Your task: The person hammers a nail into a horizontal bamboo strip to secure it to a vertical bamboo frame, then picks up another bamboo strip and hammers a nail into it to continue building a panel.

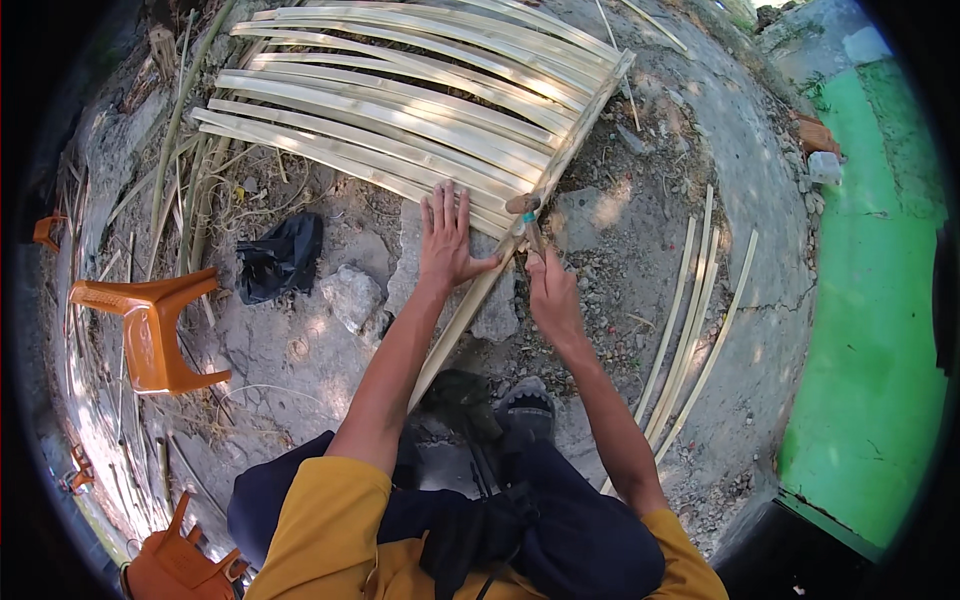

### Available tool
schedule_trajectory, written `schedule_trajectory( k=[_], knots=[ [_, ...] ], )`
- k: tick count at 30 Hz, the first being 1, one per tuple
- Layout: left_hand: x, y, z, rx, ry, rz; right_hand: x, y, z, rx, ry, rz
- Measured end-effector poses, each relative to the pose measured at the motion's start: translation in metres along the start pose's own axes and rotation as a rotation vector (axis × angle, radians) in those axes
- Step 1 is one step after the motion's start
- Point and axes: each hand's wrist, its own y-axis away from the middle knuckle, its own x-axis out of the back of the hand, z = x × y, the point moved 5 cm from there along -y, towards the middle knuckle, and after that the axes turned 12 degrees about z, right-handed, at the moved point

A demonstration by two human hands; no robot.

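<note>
Presently: slatted panel (400, 115) of pale split strips, one, on far side of ground (625, 245); end rail (466, 312) along its right edge, running toward near edge of ground. Left hand (448, 245): fingers slightly spread over nearest strips, thumb by rail. Right hand (553, 300): fingers wrapped round hammer (533, 232), head at rail. Advisable: rail braced, thumb clear, blows short, square, lest strips split.
</note>
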Motion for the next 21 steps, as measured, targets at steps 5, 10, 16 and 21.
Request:
schedule_trajectory(
  k=[5,10,16,21],
  knots=[
    [0.004,-0.001,0.005,0.001,0.015,0.008,0.009,-0.002,-0.01,0.123,-0.039,0.113],
    [0.001,-0.003,0.005,-0.012,0.018,0.002,-0.021,0.024,0.059,-0.038,0.237,-0.073],
    [0.001,0.0,0.001,-0.004,0.016,0.008,0.0,-0.004,0.013,0.061,-0.04,0.049],
    [0.005,-0.004,0.006,-0.018,-0.008,-0.002,0.022,-0.009,-0.02,0.107,-0.151,0.142]
  ],
)
